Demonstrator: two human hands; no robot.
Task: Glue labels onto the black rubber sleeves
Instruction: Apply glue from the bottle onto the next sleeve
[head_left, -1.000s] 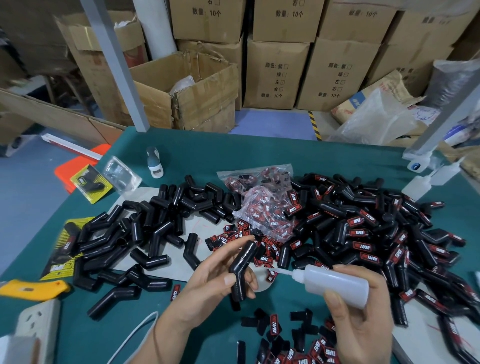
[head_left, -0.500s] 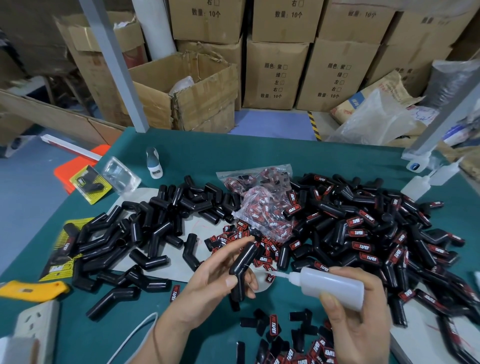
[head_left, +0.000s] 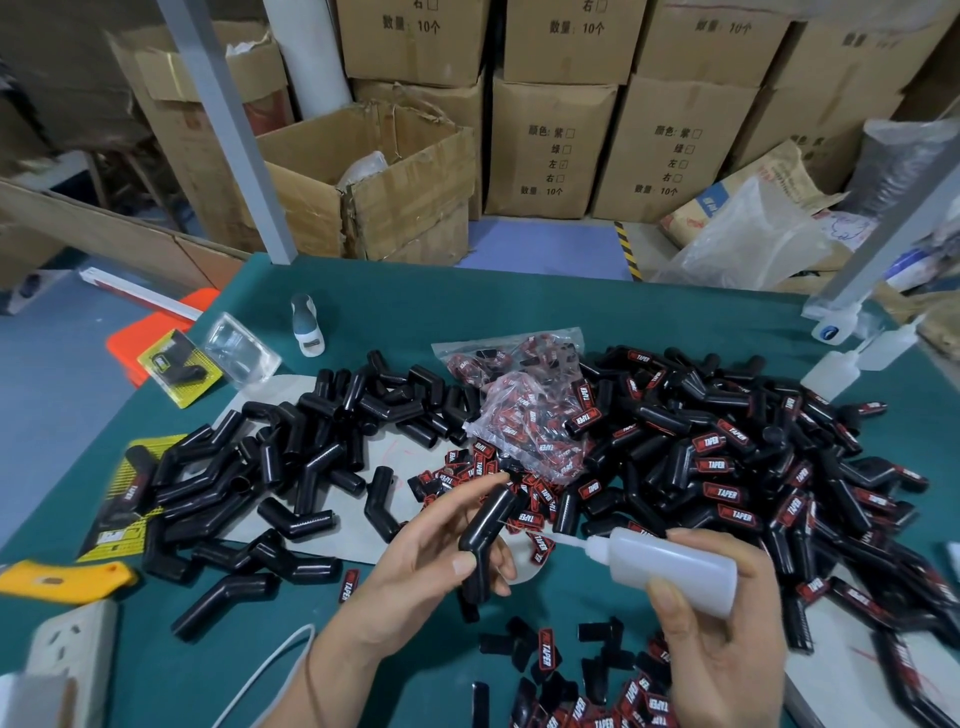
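Holding a bent black rubber sleeve (head_left: 485, 540) upright above the surface, the left hand (head_left: 415, 566) pinches it; the right hand (head_left: 722, 623) wraps the glue bottle (head_left: 670, 564) — nozzle just beside it. A small dab is probably best — excess could smear.

Bent black sleeve (head_left: 485, 540) upright, unlabelled – red-black labels (head_left: 540, 499) loose on table just behind.

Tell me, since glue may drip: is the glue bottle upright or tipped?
Tipped. The glue bottle lies nearly sideways in the right hand, nozzle pointing left toward the sleeve in the left hand.
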